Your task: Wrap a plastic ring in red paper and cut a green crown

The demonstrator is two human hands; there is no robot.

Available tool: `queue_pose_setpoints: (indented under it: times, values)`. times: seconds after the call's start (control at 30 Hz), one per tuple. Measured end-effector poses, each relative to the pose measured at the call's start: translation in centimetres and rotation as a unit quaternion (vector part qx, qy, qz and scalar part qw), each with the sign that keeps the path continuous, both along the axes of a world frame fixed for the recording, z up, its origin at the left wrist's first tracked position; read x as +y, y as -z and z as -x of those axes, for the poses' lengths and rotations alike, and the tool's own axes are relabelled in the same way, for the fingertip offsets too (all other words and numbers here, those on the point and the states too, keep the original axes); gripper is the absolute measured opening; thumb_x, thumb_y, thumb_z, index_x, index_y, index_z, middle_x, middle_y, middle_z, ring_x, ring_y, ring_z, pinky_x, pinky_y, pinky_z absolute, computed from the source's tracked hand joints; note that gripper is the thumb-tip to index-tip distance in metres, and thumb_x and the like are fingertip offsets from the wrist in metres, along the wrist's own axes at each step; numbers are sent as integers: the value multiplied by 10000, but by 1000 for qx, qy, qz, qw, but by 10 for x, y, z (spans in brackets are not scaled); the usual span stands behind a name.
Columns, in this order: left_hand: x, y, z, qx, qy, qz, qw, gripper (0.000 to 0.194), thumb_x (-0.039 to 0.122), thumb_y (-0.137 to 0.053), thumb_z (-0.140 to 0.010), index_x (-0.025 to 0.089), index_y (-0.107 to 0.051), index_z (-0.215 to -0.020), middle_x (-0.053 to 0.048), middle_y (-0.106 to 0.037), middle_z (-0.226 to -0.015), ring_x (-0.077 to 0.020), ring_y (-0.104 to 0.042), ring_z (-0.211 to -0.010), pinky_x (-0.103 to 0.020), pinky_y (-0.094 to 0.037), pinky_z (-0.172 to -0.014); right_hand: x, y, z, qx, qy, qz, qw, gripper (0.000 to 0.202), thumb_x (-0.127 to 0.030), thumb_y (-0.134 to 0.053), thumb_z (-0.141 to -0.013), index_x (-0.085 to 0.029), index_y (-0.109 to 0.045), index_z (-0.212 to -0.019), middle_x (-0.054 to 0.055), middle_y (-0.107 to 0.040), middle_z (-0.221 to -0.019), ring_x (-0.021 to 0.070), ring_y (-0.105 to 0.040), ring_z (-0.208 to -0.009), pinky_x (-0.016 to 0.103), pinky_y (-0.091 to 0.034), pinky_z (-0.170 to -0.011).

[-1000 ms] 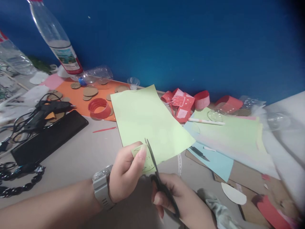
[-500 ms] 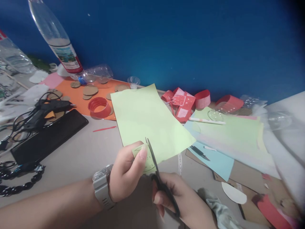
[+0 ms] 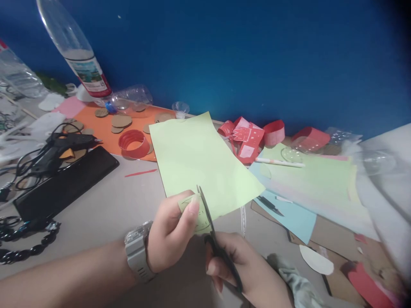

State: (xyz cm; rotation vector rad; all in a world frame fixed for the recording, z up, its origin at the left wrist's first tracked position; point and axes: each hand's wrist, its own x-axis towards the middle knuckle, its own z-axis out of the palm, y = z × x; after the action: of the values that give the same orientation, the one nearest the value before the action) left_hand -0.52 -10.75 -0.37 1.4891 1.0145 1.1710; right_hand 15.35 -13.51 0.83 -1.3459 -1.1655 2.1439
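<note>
My left hand (image 3: pixel 175 229), with a grey watch on its wrist, pinches a small piece of light green paper (image 3: pixel 201 219) between thumb and fingers. Dark pencil-like lines show on that piece. In my right hand (image 3: pixel 237 261) are black-handled scissors (image 3: pixel 207 209), fingers in the loops. Their blades point up and away, almost closed, along the right edge of the small piece. Behind both hands lies a large light green paper sheet (image 3: pixel 195 158), its near edge partly hidden by my left hand and the blades.
On the left are a black glue gun (image 3: pixel 54 149), a black phone-like slab (image 3: pixel 69 182) and a beaded bracelet (image 3: pixel 35 244). A tall plastic bottle (image 3: pixel 85 70) stands behind. Red paper strips (image 3: pixel 248 139), a white pen (image 3: pixel 281 162) and a craft knife (image 3: pixel 270 205) lie right.
Almost nothing differs. Both hands, the small paper piece and the scissors keep nearly the same positions; the view has shifted very slightly.
</note>
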Motion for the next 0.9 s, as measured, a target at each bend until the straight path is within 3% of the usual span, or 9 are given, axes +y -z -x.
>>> queue_pose_setpoints:
  times: [0.23, 0.63, 0.77, 0.9]
  values:
    - [1, 1, -1, -8, 2, 0, 1000, 366, 283, -332, -984, 190, -319, -630, 48, -321, -575, -78, -302, -505, -204, -285, -476, -1, 1, -1, -8, -1, -1, 1000, 603, -737, -680, -553, -156, -528, -616, -40, -482, -511, 84, -464, -446, 216, -343, -445]
    - [-1, -1, 1, 5, 0, 22, 1000, 373, 325, -332, -975, 198, -336, -623, 38, -340, -569, -96, -313, -505, -232, -294, -483, -2, 1, -2, 12, -7, 7, 1000, 422, -537, -697, -705, -159, -524, -631, -41, -492, -544, 80, -484, -445, 213, -369, -460]
    - [-1, -2, 1, 1, 12, 44, 999, 388, 353, -344, -970, 199, -343, -614, 38, -351, -558, -96, -324, -495, -235, -298, -476, 0, 2, -5, 49, -11, -4, 999, 491, -631, -673, -686, -168, -509, -661, -31, -503, -528, 94, -493, -460, 220, -372, -469]
    - [1, -3, 0, -12, 39, 91, 995, 382, 372, -331, -974, 190, -421, -650, 26, -418, -597, -99, -391, -536, -228, -347, -525, 0, 7, -12, 84, 25, -65, 994, 530, -695, -572, -739, -168, -521, -759, 6, -555, -580, 118, -534, -512, 229, -377, -490]
